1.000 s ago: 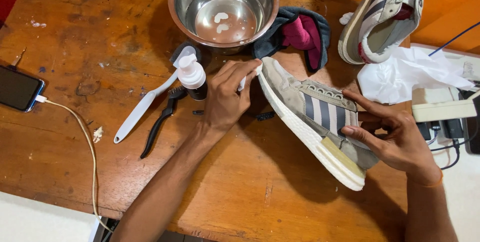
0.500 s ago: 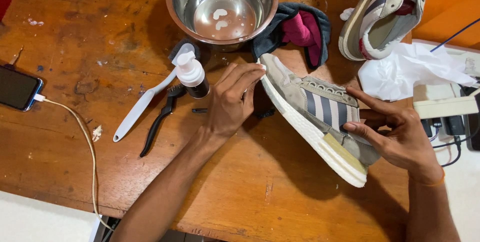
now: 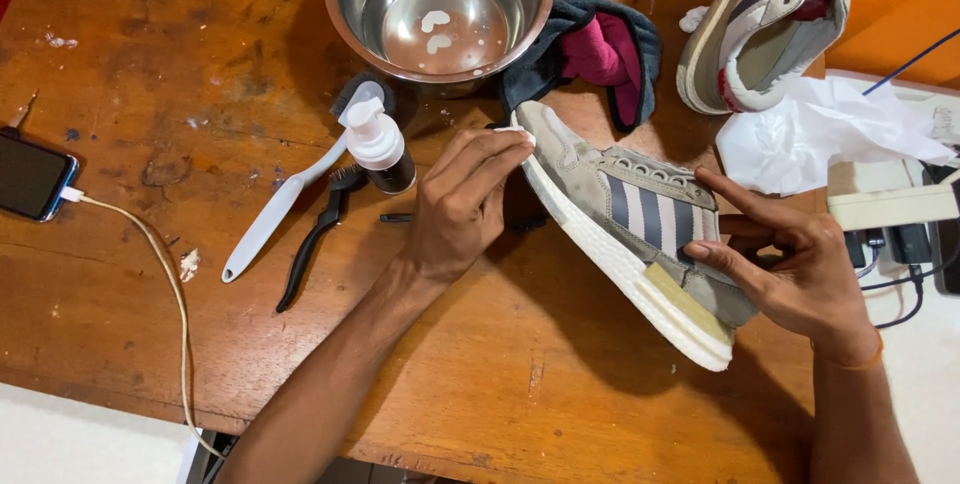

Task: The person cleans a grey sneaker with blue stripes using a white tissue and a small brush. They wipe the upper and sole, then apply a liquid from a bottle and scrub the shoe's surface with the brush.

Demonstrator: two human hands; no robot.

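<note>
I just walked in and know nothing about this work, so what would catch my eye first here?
A grey striped sneaker with a white sole is tilted above the middle of the worn wooden table: the right hand grips its heel while the left hand presses a small white wipe to its toe. Behind them stands a shiny steel bowl holding a little water.

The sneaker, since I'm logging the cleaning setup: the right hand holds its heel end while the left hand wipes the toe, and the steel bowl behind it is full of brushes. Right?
Not quite. In the head view the steel bowl holds only a little water with specks of foam; the brushes lie on the table. The right hand holds the sneaker heel end and the left hand wipes the toe.
</note>
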